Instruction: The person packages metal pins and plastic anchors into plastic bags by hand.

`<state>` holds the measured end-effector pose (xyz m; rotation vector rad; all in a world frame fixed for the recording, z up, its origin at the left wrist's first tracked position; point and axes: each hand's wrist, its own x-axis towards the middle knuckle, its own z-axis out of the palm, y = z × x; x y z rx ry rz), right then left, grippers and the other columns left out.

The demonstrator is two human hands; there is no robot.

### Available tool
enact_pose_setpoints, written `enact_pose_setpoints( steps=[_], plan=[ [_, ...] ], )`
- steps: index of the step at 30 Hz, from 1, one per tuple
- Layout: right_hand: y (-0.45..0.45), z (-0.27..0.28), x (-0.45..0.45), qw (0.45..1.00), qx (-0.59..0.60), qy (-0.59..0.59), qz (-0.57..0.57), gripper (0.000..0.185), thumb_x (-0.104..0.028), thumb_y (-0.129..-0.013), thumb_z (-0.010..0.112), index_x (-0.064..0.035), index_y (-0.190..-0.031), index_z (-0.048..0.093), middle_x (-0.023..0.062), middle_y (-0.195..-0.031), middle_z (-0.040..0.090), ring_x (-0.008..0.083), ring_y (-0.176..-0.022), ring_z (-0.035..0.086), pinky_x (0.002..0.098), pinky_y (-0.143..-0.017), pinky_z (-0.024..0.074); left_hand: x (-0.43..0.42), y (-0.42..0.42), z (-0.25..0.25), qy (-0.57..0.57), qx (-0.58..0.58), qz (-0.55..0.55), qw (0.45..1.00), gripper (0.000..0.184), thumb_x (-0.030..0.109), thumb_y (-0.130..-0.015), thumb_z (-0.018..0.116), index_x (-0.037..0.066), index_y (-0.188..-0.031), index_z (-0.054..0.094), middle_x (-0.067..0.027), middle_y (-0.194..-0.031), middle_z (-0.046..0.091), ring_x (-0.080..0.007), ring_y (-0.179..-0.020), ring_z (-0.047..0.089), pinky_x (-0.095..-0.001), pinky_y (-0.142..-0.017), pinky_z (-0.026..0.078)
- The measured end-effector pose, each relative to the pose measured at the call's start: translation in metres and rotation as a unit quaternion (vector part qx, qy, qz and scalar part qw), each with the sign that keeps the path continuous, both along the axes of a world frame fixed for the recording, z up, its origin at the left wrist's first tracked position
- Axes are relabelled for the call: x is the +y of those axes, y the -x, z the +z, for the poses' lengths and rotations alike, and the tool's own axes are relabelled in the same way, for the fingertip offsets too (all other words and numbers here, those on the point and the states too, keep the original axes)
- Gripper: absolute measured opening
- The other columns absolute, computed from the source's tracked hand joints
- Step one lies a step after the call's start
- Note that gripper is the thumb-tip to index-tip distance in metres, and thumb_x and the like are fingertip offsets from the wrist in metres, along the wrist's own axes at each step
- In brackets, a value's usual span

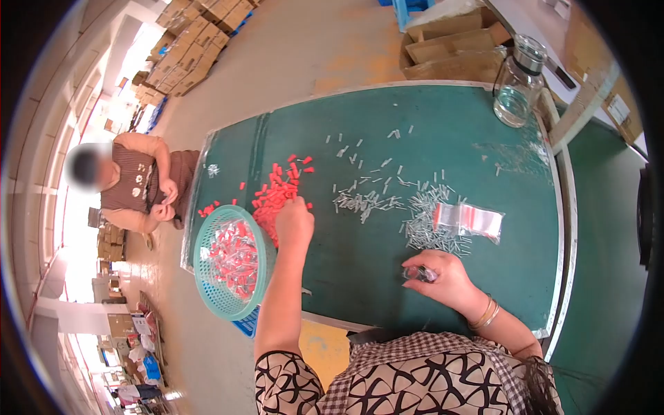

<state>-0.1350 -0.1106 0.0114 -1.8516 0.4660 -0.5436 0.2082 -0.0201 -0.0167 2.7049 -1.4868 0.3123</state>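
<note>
My left hand reaches into the edge of a pile of small red plastic caps on the green table. Its fingers point down and are drawn together, and the fingertips are partly hidden among the caps. Near the table's front edge, my right hand is closed around a small clear plastic bag; what is inside cannot be made out clearly. Just beyond it lies a heap of small grey metal pins. A stack of flat clear bags with red strips rests on that heap.
A mint-green basket of filled bags stands at the table's left front corner, over a blue basket. More pins lie scattered mid-table. A glass bottle stands at the far right corner. Another person sits left.
</note>
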Motion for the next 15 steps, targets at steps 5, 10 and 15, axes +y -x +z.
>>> enact_pose_setpoints(
  steps=[5,10,15],
  plan=[
    [0.0,-0.005,0.001,1.0,-0.006,-0.01,-0.005,0.034,-0.012,-0.071,0.081,-0.0082,-0.103,0.069,0.0045,-0.087,0.068,0.0246,-0.08,0.066,0.0341,-0.072,0.0529,0.006,0.031,0.009,0.062,0.036,-0.006,0.997,0.013,0.008,-0.08,0.061,0.004,-0.092,0.062,-0.0159,-0.088,0.061,-0.037,-0.077,0.063,-0.0468,-0.068,0.052],
    [-0.004,-0.01,0.002,0.999,0.009,-0.012,-0.033,0.036,-0.008,-0.069,0.082,-0.0074,-0.102,0.069,0.005,-0.087,0.068,0.0222,-0.08,0.066,0.0327,-0.072,0.0531,0.013,0.125,0.06,0.111,0.195,-0.157,0.962,0.014,0.003,-0.077,0.064,0.007,-0.09,0.061,-0.0108,-0.084,0.06,-0.03,-0.072,0.062,-0.0404,-0.062,0.052],
    [-0.005,-0.013,0.004,0.999,0.006,-0.02,-0.035,0.037,-0.007,-0.067,0.083,-0.007,-0.102,0.069,0.0056,-0.087,0.068,0.0219,-0.08,0.066,0.0323,-0.072,0.0532,0.018,0.176,0.068,0.059,0.169,-0.299,0.937,0.029,0.0,-0.072,0.068,0.007,-0.1,0.061,-0.0075,-0.086,0.055,-0.0257,-0.078,0.062,-0.0365,-0.063,0.053]
  ],
)
